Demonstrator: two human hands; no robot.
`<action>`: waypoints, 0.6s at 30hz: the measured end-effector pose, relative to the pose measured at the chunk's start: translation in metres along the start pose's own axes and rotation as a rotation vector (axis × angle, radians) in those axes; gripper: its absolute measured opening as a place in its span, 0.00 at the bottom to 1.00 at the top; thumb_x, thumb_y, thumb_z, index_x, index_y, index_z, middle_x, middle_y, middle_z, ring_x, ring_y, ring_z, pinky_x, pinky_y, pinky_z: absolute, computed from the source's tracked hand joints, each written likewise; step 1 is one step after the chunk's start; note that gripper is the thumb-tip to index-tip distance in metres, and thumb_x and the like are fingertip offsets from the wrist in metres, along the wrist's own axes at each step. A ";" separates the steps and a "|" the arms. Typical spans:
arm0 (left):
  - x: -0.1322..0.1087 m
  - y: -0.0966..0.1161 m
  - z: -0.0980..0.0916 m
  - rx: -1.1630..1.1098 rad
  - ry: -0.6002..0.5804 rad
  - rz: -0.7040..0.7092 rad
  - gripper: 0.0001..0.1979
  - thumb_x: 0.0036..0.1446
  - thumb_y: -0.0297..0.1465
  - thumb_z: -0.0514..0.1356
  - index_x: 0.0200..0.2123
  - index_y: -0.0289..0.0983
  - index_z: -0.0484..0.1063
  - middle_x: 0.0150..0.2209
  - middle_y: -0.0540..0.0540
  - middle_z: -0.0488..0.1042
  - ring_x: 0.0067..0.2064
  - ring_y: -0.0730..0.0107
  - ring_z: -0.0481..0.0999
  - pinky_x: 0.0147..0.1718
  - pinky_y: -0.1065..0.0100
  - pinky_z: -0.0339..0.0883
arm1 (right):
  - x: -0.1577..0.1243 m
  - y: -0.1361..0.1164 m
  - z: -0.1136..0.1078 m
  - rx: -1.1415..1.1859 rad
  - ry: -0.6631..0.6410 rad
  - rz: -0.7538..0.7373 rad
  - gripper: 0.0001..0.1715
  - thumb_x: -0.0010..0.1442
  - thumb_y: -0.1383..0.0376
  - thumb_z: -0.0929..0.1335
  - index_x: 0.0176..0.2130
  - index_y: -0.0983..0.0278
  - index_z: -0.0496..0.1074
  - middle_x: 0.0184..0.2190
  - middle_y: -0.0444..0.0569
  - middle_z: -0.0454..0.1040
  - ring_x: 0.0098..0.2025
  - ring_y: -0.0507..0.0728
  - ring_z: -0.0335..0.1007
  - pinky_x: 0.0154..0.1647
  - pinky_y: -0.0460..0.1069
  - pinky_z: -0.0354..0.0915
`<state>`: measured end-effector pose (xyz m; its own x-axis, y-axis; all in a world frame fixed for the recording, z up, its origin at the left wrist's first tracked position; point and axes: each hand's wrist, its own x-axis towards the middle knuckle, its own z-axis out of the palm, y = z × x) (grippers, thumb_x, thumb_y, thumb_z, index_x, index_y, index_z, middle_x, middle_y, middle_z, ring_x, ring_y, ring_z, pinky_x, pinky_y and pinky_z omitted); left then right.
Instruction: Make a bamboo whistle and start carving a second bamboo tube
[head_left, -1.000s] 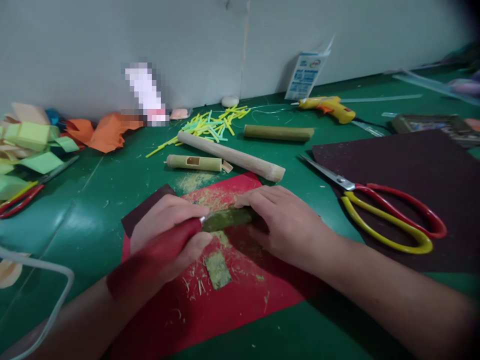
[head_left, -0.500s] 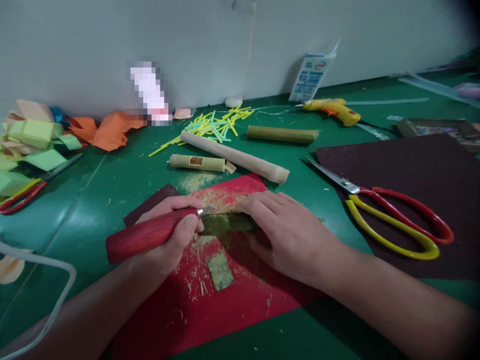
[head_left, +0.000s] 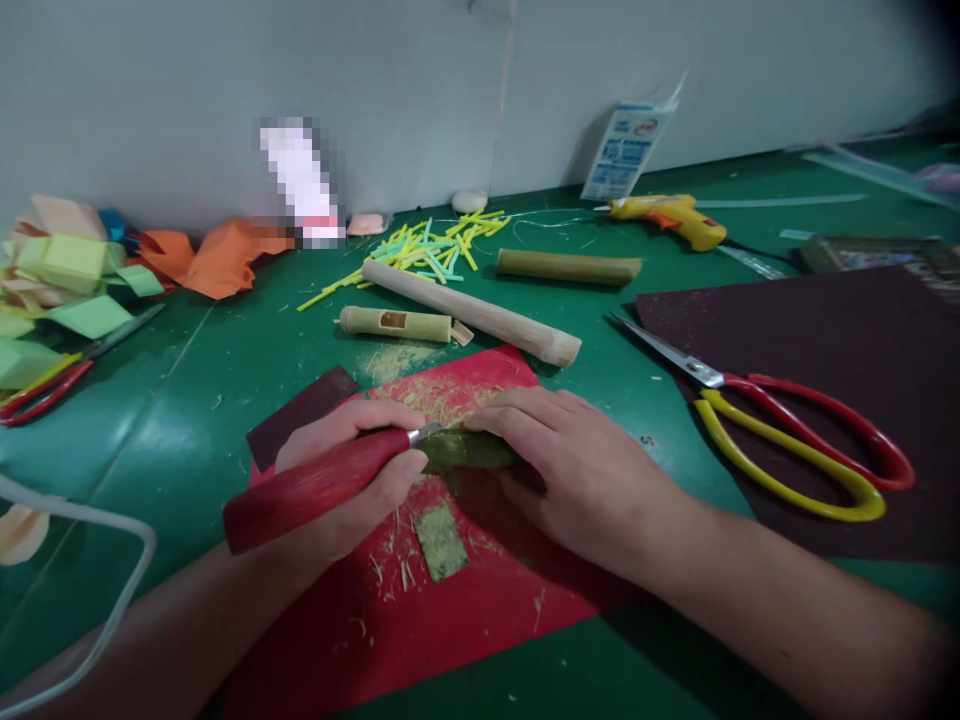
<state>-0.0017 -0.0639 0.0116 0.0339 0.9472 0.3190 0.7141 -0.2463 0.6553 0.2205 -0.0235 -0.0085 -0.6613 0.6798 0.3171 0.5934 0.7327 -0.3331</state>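
My left hand (head_left: 360, 470) is wrapped round the red wooden handle of a carving knife (head_left: 319, 487), its short metal blade pointing right against a dark green bamboo piece (head_left: 472, 449). My right hand (head_left: 555, 440) grips the right end of that bamboo, fingers curled over it. Beneath both hands lies a red sheet (head_left: 420, 640) strewn with pale shavings. A small flat green piece (head_left: 441, 542) rests on the sheet below the bamboo.
Behind are a notched bamboo tube (head_left: 397, 324), a pale stick (head_left: 480, 315), another bamboo tube (head_left: 568, 267), yellow and green straws (head_left: 427, 248) and a yellow glue gun (head_left: 675, 218). Large scissors (head_left: 787, 450) lie right on dark paper (head_left: 810, 330); folded papers (head_left: 71, 265) sit left.
My left hand and the knife have moved right along the bamboo, with the handle end a little lower. My right hand has barely moved and still grips the bamboo.
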 end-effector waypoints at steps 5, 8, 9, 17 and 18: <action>0.000 0.003 0.004 -0.077 0.003 -0.047 0.06 0.54 0.35 0.63 0.36 0.43 0.77 0.34 0.52 0.80 0.32 0.69 0.79 0.33 0.70 0.75 | -0.001 -0.006 -0.002 0.030 -0.035 0.053 0.16 0.55 0.68 0.67 0.45 0.67 0.73 0.40 0.55 0.76 0.42 0.63 0.70 0.41 0.55 0.64; -0.001 0.001 0.005 -0.121 0.010 -0.089 0.08 0.53 0.35 0.63 0.37 0.42 0.76 0.34 0.51 0.80 0.30 0.68 0.79 0.29 0.71 0.74 | 0.000 -0.011 -0.004 0.027 -0.078 0.083 0.13 0.55 0.66 0.65 0.41 0.67 0.74 0.37 0.54 0.76 0.39 0.62 0.69 0.39 0.55 0.63; -0.001 0.001 0.005 -0.134 0.008 -0.097 0.09 0.54 0.35 0.63 0.39 0.42 0.75 0.34 0.51 0.80 0.31 0.68 0.79 0.28 0.71 0.74 | 0.001 -0.012 -0.005 0.021 -0.089 0.087 0.12 0.55 0.65 0.65 0.39 0.66 0.74 0.35 0.54 0.75 0.38 0.62 0.68 0.38 0.55 0.63; 0.000 -0.002 0.006 -0.046 0.061 0.051 0.09 0.54 0.33 0.63 0.40 0.42 0.74 0.34 0.52 0.79 0.35 0.69 0.79 0.38 0.69 0.76 | 0.002 -0.007 -0.005 -0.036 -0.015 0.048 0.14 0.54 0.66 0.66 0.41 0.67 0.73 0.39 0.57 0.76 0.41 0.64 0.69 0.41 0.57 0.64; 0.000 -0.003 0.005 -0.061 0.041 0.074 0.09 0.53 0.33 0.64 0.40 0.43 0.74 0.34 0.52 0.79 0.34 0.69 0.79 0.37 0.69 0.76 | 0.003 -0.006 -0.005 -0.034 -0.012 0.047 0.14 0.54 0.66 0.66 0.41 0.67 0.73 0.40 0.56 0.76 0.42 0.64 0.69 0.42 0.57 0.64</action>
<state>-0.0002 -0.0619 0.0061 0.0558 0.9171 0.3947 0.6670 -0.3285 0.6688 0.2172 -0.0263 -0.0015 -0.6377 0.7133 0.2909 0.6393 0.7007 -0.3167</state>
